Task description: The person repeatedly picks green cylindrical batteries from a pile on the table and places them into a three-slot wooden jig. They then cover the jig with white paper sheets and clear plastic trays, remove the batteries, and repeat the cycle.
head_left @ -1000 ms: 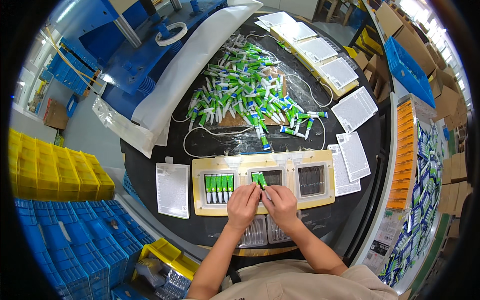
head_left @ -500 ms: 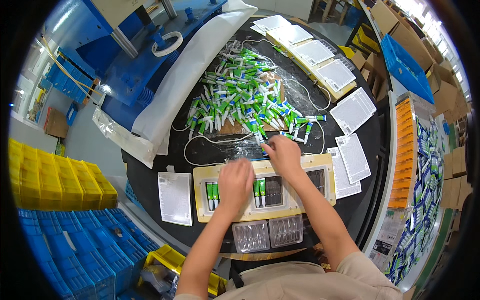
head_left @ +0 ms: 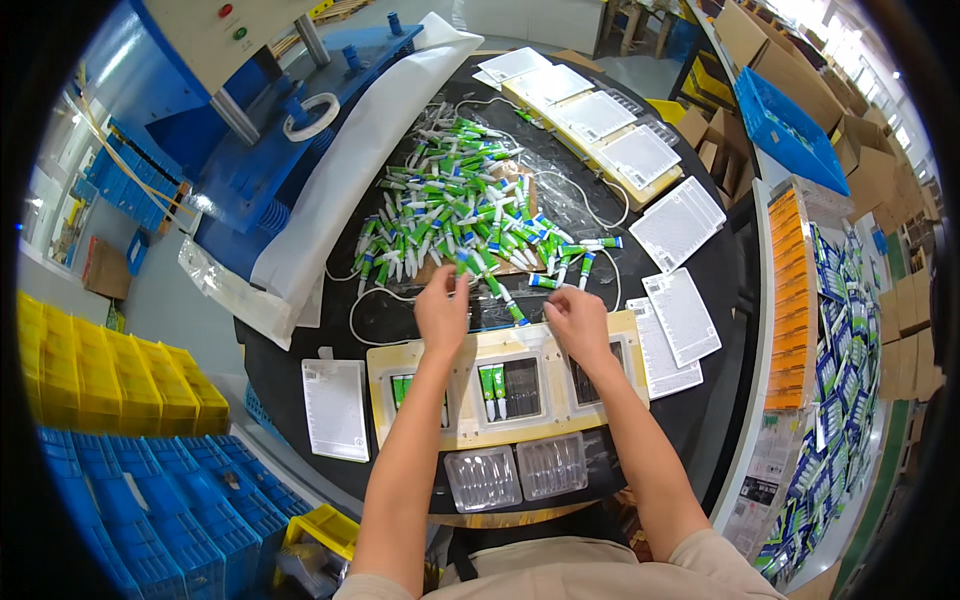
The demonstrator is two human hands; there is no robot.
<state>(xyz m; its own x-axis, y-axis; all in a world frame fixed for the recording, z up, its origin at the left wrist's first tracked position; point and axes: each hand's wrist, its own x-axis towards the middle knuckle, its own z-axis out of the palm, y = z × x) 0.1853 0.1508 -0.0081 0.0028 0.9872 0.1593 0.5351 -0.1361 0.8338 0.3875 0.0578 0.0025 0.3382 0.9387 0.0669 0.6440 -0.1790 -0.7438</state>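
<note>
My left hand [head_left: 441, 312] is at the near edge of a heap of small green-and-white tubes [head_left: 450, 205]. Its fingers are pinched on a green tube [head_left: 461, 262] with a blue end. To the right, my right hand [head_left: 580, 322] has its fingers curled together just below a loose tube [head_left: 545, 282]; whatever they hold, if anything, is hidden. Both forearms reach across a cream-coloured tray fixture [head_left: 460, 432] with windowed compartments. Two green tubes [head_left: 492, 390] lie side by side in its middle compartment, and more show in the left one, partly behind my arm.
Clear plastic blisters [head_left: 483, 478] sit at the fixture's near side. White printed cards [head_left: 335, 410] lie left and right. Another cream fixture [head_left: 640, 195] carries cards at the far right. A blue press [head_left: 270, 150] stands far left, yellow bins [head_left: 110, 370] and blue crates [head_left: 150, 500] nearer.
My left hand has moved from over the fixture up to the heap and pinched a tube. My right hand has drawn back slightly toward the fixture. The whole view has shifted a little.
</note>
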